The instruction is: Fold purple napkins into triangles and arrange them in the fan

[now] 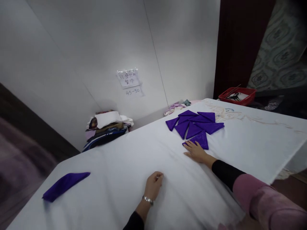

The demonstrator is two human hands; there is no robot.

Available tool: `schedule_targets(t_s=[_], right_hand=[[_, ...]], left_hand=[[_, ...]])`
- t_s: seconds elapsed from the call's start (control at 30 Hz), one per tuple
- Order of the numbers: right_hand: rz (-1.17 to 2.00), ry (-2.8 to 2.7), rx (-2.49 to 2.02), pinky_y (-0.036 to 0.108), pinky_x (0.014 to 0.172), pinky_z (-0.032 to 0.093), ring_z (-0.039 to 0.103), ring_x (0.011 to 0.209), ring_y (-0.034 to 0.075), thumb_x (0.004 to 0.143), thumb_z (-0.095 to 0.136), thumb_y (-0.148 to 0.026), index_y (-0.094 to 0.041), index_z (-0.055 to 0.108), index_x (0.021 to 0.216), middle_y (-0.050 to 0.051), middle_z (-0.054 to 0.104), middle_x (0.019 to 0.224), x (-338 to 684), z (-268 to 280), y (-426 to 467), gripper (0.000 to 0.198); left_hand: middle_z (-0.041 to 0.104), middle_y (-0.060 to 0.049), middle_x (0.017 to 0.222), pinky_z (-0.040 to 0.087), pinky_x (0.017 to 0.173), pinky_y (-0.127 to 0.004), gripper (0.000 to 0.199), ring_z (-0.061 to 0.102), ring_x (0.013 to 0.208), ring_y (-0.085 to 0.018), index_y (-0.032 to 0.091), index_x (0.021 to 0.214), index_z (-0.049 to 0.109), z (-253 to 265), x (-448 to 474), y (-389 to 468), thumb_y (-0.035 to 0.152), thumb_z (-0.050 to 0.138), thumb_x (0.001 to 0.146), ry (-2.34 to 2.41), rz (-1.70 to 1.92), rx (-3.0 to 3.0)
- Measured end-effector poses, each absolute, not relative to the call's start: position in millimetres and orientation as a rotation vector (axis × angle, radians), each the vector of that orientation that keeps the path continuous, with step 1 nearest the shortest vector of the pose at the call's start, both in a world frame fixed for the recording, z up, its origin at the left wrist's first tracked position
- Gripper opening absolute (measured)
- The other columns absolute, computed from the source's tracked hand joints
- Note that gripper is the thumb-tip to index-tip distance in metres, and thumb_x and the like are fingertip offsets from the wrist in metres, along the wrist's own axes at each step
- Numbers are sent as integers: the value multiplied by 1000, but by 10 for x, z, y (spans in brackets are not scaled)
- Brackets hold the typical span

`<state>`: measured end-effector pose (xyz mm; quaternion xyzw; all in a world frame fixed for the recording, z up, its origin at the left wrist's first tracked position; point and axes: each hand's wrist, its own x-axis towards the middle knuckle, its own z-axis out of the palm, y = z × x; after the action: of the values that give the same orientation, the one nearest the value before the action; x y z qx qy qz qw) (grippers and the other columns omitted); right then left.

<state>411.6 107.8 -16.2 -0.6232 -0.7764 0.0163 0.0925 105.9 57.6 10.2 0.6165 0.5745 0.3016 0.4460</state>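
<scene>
**Pink sleeve (275, 204) nearest at four o'clock, folded purple cloths (194, 130) beyond**

At eight o'clock, a lone purple cloth (66, 186) lies on the white tablecloth (115, 179). At six, the left hand (153, 187) curls its fingers; whether they pinch anything, I cannot tell. At four, the right hand (196, 152) rests unclenched fingers on the nearest triangle (202, 140) of the group at three. Each looks light, soft, perhaps slippery; best gripped along a folded edge.

Wall sign (129, 81) has Chinese txt incl. 餐巾, no. 45-50 below.
</scene>
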Motion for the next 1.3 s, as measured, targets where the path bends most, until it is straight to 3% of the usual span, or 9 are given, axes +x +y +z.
schedule_targets(t_s=[0.2,0.43,0.6,0.77,0.9,1.03,1.3], right_hand=[[-12,-2249,-1897,54,105,17,23,135,28,91,23,-55,-22,36,139,12,31,146,4127,-38,1059,60],[-70,-2245,-1968,56,104,18,24,134,29,91,25,-53,-20,37,139,14,33,145,4126,-87,990,59],[-58,-2251,-1995,58,102,21,27,133,30,91,26,-53,-17,39,137,16,34,144,4124,-128,988,59],[-171,-2240,-1908,55,104,19,26,134,30,92,29,-49,-16,42,135,17,34,144,3887,-76,968,56],[39,-2414,-1719,53,107,15,21,136,29,91,28,-54,-16,39,138,16,29,146,3388,-10,836,61],[321,-2570,-1470,51,108,12,15,137,27,90,31,-55,-19,33,141,14,24,149,2804,53,656,62],[626,-2713,-1056,50,108,15,18,136,30,87,42,-53,-16,40,137,17,27,147,1844,80,312,63]], left_hand=[[56,1,56,44,52,-25,35,55,55,-15,19,76,64,66,429,132,52,55,70,1562,827,1514],[60,0,57,46,53,-27,50,58,58,-19,20,76,65,66,-41,-193,67,58,61,1693,907,1428],[63,-1,61,49,57,-30,49,60,62,-21,22,75,65,167,-233,-307,69,56,61,1733,898,1420],[68,-5,92,52,68,-33,43,63,79,-25,24,86,64,278,-749,-246,60,52,65,1910,1012,1511],[60,-8,118,49,84,-40,38,58,102,-29,23,94,62,338,-1394,-111,47,42,72,2354,968,1681],[53,-12,128,43,91,-50,41,56,106,-32,18,103,62,268,-1845,31,42,41,77,2615,559,1579],[48,-11,134,35,102,-36,44,40,128,-23,17,116,57,304,-1892,472,42,45,82,2582,206,1576]])
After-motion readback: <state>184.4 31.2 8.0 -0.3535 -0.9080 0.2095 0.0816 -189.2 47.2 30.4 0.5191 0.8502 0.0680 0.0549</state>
